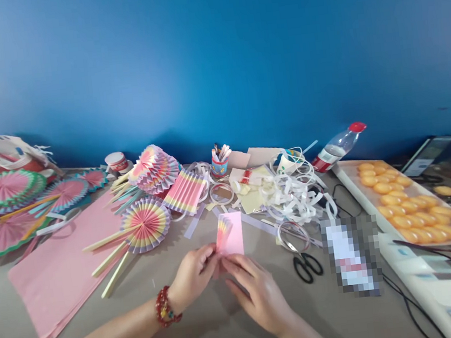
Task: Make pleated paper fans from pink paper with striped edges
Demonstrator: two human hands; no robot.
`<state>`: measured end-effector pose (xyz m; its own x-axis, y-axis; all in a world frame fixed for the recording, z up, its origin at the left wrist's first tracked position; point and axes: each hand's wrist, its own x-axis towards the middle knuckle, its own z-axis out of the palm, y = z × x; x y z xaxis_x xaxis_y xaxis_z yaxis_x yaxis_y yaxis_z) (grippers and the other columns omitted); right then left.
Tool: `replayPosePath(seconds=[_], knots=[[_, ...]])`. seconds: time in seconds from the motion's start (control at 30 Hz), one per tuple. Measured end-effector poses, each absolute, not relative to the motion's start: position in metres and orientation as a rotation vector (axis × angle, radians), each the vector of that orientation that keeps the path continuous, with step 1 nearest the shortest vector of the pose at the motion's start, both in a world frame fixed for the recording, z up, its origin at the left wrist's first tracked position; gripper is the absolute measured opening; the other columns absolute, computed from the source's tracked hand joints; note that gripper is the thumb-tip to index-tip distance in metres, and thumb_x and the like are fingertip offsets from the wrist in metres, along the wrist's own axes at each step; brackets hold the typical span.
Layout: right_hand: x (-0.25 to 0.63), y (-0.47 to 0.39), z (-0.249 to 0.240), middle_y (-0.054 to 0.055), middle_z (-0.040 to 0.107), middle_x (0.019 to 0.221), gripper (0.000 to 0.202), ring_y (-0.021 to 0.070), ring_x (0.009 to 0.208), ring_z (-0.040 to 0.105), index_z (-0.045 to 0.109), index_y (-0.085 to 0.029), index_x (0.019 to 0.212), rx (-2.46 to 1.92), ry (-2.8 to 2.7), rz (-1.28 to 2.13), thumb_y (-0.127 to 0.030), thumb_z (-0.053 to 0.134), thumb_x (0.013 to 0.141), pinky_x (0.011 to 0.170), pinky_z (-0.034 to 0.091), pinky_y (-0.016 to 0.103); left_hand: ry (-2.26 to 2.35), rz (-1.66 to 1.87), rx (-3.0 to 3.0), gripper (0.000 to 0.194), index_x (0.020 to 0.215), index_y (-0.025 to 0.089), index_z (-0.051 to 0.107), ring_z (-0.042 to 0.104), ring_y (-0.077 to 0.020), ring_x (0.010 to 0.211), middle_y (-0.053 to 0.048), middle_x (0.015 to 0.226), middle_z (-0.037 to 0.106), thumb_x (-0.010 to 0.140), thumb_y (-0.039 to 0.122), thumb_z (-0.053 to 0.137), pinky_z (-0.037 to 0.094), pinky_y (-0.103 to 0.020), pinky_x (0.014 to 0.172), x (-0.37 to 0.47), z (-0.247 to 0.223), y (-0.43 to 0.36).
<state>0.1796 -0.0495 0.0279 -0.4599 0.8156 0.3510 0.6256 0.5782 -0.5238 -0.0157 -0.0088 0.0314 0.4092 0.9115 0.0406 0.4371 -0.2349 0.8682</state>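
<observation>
A small pink folded paper [233, 234] with a rainbow-toned pleated edge stands upright between both hands at the middle of the table. My left hand [194, 274], with a red bead bracelet above it, pinches the paper's lower left side. The fingers of my right hand [258, 290] press on its lower right edge. Just left lies a round pleated paper fan [146, 225] with pale sticks. Behind the paper is a pleated pink and yellow sheet [185, 191]. Black-handled scissors [308, 266] rest to the right of my right hand.
Large pink sheets [62, 274] lie left, with more fans [3, 189] beyond. White ribbon scraps [297, 196] are piled behind the scissors. A pen cup [220, 167] and a tilted bottle [339, 148] stand near the blue wall. A tray of orange ovals [344, 177] is at right.
</observation>
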Motion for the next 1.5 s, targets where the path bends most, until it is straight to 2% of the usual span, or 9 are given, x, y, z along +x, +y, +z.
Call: replayPosePath(seconds=[0.1, 0.17, 0.27, 0.4, 0.57, 0.87, 1.07, 1.3, 1.5], knots=[[0.19, -0.046, 0.039, 0.008, 0.068, 0.105, 0.035, 0.0203, 0.092, 0.064, 0.059, -0.023, 0.124, -1.093, -2.159, 0.155, -0.013, 0.054, 0.091, 0.083, 0.053, 0.034, 1.224, 0.696, 2.282, 0.023, 0.093, 0.017, 0.059, 0.059, -0.0181, 0.069, -0.004, 0.073, 0.063, 0.098, 0.025, 0.038, 0.043, -0.029, 0.064, -0.026, 0.039, -0.005], [0.198, -0.04, 0.053, 0.008, 0.069, 0.105, 0.044, 0.0232, 0.099, 0.063, 0.057, -0.025, 0.129, -1.094, -2.094, -0.142, -0.014, 0.063, 0.087, 0.089, 0.05, 0.038, 1.21, 0.669, 2.561, 0.021, 0.103, 0.016, 0.06, 0.059, -0.0215, 0.076, -0.007, 0.078, 0.064, 0.095, 0.02, 0.04, 0.043, -0.034, 0.068, -0.03, 0.048, -0.003], [0.205, -0.029, 0.075, 0.008, 0.067, 0.118, 0.051, 0.0262, 0.113, 0.058, 0.051, -0.028, 0.137, -1.114, -2.195, -0.326, -0.017, 0.062, 0.088, 0.101, 0.041, 0.043, 1.192, 0.608, 2.806, 0.02, 0.102, 0.016, 0.06, 0.057, -0.0219, 0.078, -0.007, 0.08, 0.063, 0.094, 0.017, 0.042, 0.042, -0.035, 0.069, -0.031, 0.062, 0.0], [0.205, -0.018, 0.088, 0.004, 0.07, 0.113, 0.036, 0.0206, 0.105, 0.059, 0.059, -0.026, 0.128, -1.093, -2.369, -0.2, -0.014, 0.051, 0.095, 0.098, 0.04, 0.037, 1.245, 0.523, 3.019, 0.018, 0.096, 0.016, 0.061, 0.056, -0.0213, 0.08, -0.008, 0.088, 0.063, 0.094, 0.013, 0.044, 0.041, -0.036, 0.071, -0.031, 0.074, 0.004], [0.204, -0.019, 0.075, 0.005, 0.069, 0.103, 0.02, 0.0206, 0.098, 0.059, 0.067, -0.022, 0.109, -1.113, -2.353, -0.088, -0.02, 0.053, 0.095, 0.087, 0.042, 0.035, 1.2, 0.616, 3.109, 0.025, 0.104, 0.015, 0.061, 0.056, -0.0193, 0.082, -0.007, 0.094, 0.063, 0.099, 0.015, 0.037, 0.042, -0.034, 0.073, -0.04, 0.073, 0.005], [0.21, -0.018, 0.052, 0.004, 0.068, 0.089, 0.015, 0.0179, 0.083, 0.059, 0.068, -0.021, 0.088, -1.128, -2.206, 0.043, -0.014, 0.055, 0.093, 0.079, 0.045, 0.031, 1.136, 0.74, 3.041, 0.022, 0.111, 0.018, 0.062, 0.059, -0.0177, 0.083, -0.006, 0.094, 0.068, 0.098, 0.016, 0.044, 0.041, -0.032, 0.073, -0.049, 0.056, 0.006], [0.216, -0.015, 0.044, 0.005, 0.067, 0.084, 0.02, 0.0173, 0.08, 0.059, 0.07, -0.02, 0.088, -1.11, -2.258, -0.109, -0.016, 0.052, 0.095, 0.077, 0.045, 0.03, 1.064, 0.849, 3.017, 0.024, 0.102, 0.019, 0.065, 0.059, -0.0173, 0.088, -0.006, 0.097, 0.069, 0.098, 0.015, 0.042, 0.042, -0.032, 0.076, -0.054, 0.049, 0.009], [0.219, -0.028, 0.016, 0.005, 0.066, 0.08, 0.022, 0.0177, 0.078, 0.058, 0.068, -0.018, 0.085, -1.126, -2.458, 0.029, -0.015, 0.049, 0.096, 0.071, 0.045, 0.029, 1.017, 0.524, 3.034, 0.017, 0.093, 0.017, 0.063, 0.055, -0.0192, 0.084, -0.007, 0.09, 0.064, 0.096, 0.013, 0.046, 0.043, -0.034, 0.078, -0.05, 0.016, -0.006], [0.219, -0.035, 0.003, 0.007, 0.067, 0.088, 0.022, 0.0201, 0.083, 0.057, 0.065, -0.018, 0.087, -1.139, -2.515, 0.094, -0.016, 0.045, 0.097, 0.074, 0.045, 0.032, 1.031, 0.393, 2.996, 0.017, 0.095, 0.016, 0.062, 0.054, -0.02, 0.083, -0.007, 0.09, 0.062, 0.096, 0.014, 0.045, 0.045, -0.033, 0.073, -0.049, 0.006, -0.012]])
